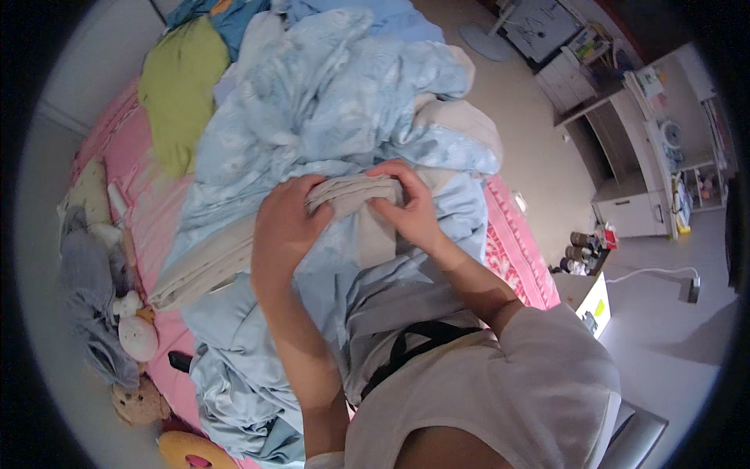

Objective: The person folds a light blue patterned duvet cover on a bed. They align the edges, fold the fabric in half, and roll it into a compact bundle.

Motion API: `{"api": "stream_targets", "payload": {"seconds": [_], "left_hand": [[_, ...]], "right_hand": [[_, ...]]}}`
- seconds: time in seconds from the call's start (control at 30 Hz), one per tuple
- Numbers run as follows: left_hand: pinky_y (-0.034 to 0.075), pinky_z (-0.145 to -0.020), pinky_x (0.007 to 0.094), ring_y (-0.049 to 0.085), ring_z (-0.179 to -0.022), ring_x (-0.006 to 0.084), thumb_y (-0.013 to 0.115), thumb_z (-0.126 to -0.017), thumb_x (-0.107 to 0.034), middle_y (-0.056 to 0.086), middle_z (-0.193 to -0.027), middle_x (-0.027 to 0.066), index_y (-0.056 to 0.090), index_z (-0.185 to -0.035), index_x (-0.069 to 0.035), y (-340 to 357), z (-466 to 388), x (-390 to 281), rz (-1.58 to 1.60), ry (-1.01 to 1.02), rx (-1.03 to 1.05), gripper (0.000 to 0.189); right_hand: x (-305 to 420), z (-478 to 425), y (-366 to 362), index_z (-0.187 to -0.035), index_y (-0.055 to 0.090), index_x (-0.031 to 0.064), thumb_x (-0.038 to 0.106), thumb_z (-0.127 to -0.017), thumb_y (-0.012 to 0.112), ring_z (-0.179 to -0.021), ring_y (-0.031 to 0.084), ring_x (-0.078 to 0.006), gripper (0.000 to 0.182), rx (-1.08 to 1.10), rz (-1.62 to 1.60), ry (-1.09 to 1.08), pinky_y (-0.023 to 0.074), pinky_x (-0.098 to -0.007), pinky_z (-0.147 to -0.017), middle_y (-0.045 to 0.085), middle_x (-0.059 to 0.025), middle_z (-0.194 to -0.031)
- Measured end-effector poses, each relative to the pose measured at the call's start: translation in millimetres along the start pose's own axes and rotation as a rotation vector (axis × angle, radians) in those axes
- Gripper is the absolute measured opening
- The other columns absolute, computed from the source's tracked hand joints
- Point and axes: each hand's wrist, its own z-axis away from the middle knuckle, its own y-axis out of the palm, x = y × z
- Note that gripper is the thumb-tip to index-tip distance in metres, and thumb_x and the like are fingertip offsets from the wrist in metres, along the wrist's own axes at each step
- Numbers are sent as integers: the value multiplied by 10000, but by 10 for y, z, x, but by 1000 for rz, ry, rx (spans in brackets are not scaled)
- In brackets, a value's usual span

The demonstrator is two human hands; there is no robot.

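Before me a long strip of beige fabric (205, 262), folded into several layers, stretches across rumpled light-blue bedding (316, 111). My left hand (287, 225) grips the folded fabric near its right-hand end, thumb towards me and fingers over the far side. At that end my right hand (407, 205) pinches the gathered layers between thumb and fingers. A beige flap hangs down below the right hand. The fabric's far left end lies on the bed's pink sheet (167, 328).
Left of the bedding are a green pillow (184, 94), a grey plush toy (91, 293), a white plush toy (138, 339), a teddy bear (140, 401) and a black object (179, 361). A white desk (633, 214) and cabinets stand to the right, beyond the floor (521, 140).
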Motion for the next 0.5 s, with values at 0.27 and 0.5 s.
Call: {"api": "stream_targets", "payload": {"seconds": [0.27, 0.5], "left_hand": [[455, -811, 396, 575, -924, 335, 672, -657, -137, 628, -1004, 109, 619, -1051, -69, -92, 185, -18, -53, 91, -175, 404], [474, -621, 391, 607, -730, 331, 681, -627, -110, 625, -750, 123, 656, -842, -72, -387, 975, 152, 87, -203, -24, 220]], "right_hand": [[113, -81, -29, -1021, 600, 28, -64, -635, 656, -1005, 538, -237, 401, -27, -91, -39, 404, -317, -904, 573, -112, -1045], [264, -233, 45, -1078, 617, 55, 233, -662, 753, -1082, 507, -291, 472, 669, -208, -113, 336, -424, -960, 578, -128, -1071]]}}
